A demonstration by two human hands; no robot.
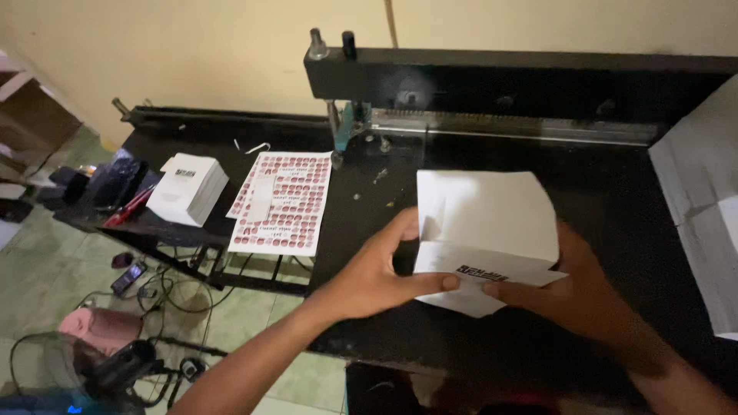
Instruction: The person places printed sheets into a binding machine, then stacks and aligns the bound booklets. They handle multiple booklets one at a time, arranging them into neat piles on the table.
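Head view: left hand (377, 273) and right hand (573, 296) both gripping a white paper wrapper (488, 230), folded around something unseen, on the black cutter table (477, 338); sticker sheet (283, 204) and white card stack (188, 188) lying nearby.

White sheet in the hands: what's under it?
Under the white sheet lies the black table. The left hand and right hand pinch its folded front edge; anything beneath its middle is covered.

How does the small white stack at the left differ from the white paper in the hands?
The small stack is thick, squared up and untouched on the black table; the paper is larger, thin, folded, and pinched by the left hand and right hand. Both are white with a dark printed mark.
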